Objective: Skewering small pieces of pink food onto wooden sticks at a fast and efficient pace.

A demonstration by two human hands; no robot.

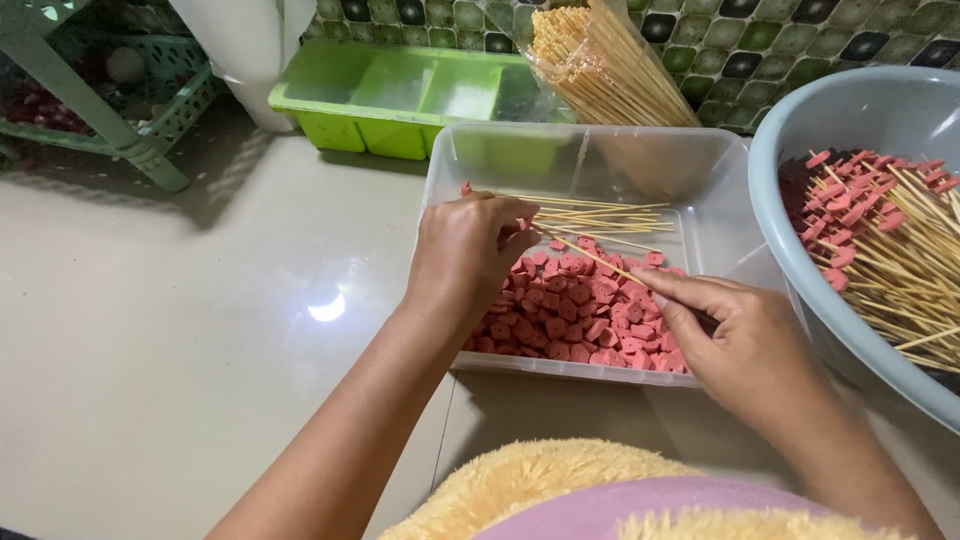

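A clear plastic tub point(452, 160) on the pale counter holds a heap of pink sausage slices point(575, 310) and a loose pile of bamboo skewers point(610, 215). My left hand point(465, 250) hovers over the left side of the heap, fingertips pinched together at the skewer's tip; a slice between them cannot be made out. My right hand point(735, 340) grips one bamboo skewer point(600, 262), which points up and left toward my left fingers.
A grey basin point(790, 270) at the right holds several finished skewers with pink slices. A bag of unused skewers point(600, 65) leans against the tiled wall. A green divided tray point(400, 95) sits behind the tub. A green basket rack point(110, 90) stands far left.
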